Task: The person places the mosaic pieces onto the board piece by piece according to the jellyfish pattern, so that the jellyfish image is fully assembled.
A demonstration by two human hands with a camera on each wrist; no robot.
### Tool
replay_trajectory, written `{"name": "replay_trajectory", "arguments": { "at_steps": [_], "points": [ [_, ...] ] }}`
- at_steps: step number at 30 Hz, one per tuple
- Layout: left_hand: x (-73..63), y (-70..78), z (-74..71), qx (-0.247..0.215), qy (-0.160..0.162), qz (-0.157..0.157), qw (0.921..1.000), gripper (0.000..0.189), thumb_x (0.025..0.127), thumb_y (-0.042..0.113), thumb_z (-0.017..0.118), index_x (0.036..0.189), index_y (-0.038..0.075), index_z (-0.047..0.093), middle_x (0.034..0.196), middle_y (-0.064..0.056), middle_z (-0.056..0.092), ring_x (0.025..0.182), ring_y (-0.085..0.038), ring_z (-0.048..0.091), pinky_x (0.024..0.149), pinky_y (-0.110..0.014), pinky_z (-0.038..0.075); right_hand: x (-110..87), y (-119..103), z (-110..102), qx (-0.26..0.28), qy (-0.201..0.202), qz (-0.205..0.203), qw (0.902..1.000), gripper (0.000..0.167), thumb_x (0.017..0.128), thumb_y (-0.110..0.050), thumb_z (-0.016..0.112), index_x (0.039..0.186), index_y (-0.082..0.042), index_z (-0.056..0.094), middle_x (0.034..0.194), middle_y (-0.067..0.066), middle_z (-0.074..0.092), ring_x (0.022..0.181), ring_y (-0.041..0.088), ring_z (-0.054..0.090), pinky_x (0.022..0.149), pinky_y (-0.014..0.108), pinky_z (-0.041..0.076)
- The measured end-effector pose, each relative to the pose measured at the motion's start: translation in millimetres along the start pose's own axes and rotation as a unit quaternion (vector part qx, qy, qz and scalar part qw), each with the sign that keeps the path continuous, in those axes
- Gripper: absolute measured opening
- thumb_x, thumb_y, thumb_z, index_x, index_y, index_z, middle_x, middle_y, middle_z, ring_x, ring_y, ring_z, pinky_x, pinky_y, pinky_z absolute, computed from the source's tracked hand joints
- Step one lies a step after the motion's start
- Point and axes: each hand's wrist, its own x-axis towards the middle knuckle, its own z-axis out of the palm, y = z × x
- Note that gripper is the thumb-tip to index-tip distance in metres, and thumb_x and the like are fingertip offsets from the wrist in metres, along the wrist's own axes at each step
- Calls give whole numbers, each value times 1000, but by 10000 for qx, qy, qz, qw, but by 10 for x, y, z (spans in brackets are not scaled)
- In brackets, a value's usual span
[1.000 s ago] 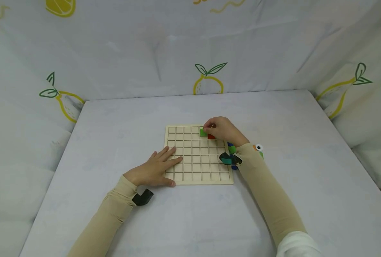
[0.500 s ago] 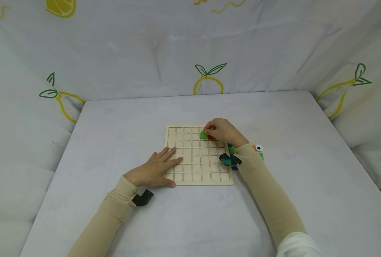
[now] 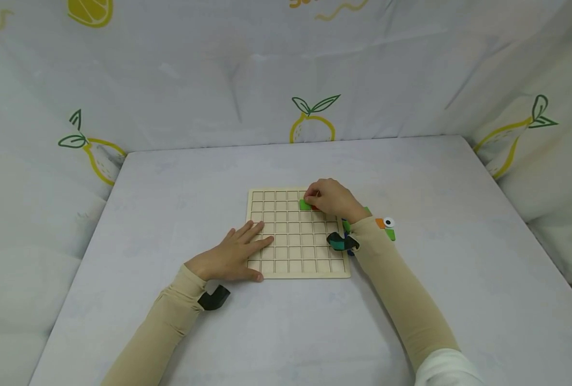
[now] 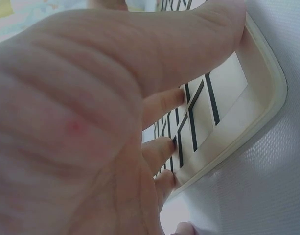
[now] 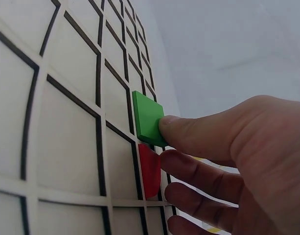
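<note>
A pale wooden board (image 3: 295, 252) with a square grid lies on the table. My left hand (image 3: 232, 257) rests on its left part, fingers spread and straight, thumb at the near edge. Over the far right of the grid, my right hand (image 3: 334, 198) pinches a square green tile (image 5: 149, 120); the thumb lies on the tile and the fingertip opposite it is hidden. The green tile sits slightly tilted at the grid bars in the right wrist view. Just beside it, a red tile (image 5: 150, 171) lies in a grid cell, partly covered by the right hand in the head view.
To the right of the board, an orange piece (image 3: 379, 223), a white eye-like disc (image 3: 388, 222) and a green piece (image 3: 390, 234) lie near the right sleeve (image 3: 396, 273). Several blue and green pieces are partly hidden under that wrist. A white cloth wall (image 3: 208, 80) stands behind the table.
My right hand has slid slightly toward me with the green tile, which now lies closer to the near side of its cell. The left hand has stayed in place.
</note>
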Motion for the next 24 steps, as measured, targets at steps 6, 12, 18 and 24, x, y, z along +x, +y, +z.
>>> {"name": "replay_trajectory", "arguments": {
  "at_steps": [6,12,18,24],
  "points": [
    [2,-9,1,14,-15,-10,10000,87,90,38,76,161,16,30,172,-15,3,159,-39,-3,126,-67,5,3,-30,6,-168,-8,168,9997,19,102,-24,61,109,-11,74,104,7,69,90,22,60,79,36,51],
    [7,-18,7,39,-10,-14,10000,87,90,39,75,161,16,30,172,-15,3,159,-39,-3,126,-68,6,2,-43,24,-335,79,120,9993,18,101,-23,63,107,-10,74,103,7,69,89,21,60,79,36,52],
    [2,-19,6,-8,2,-12,10000,87,90,38,75,161,15,30,172,-15,2,159,-39,-3,126,-68,5,5,-53,32,-397,134,22,9991,18,100,-24,64,108,-9,72,104,8,70,93,23,61,83,39,54],
    [-5,-12,5,-47,-7,-6,10000,87,90,38,75,160,15,30,172,-16,2,159,-40,-3,126,-68,5,-38,-30,-97,-27,58,250,9997,27,102,-30,60,119,-10,66,113,9,68,101,26,60,88,42,53]
  ]
}}
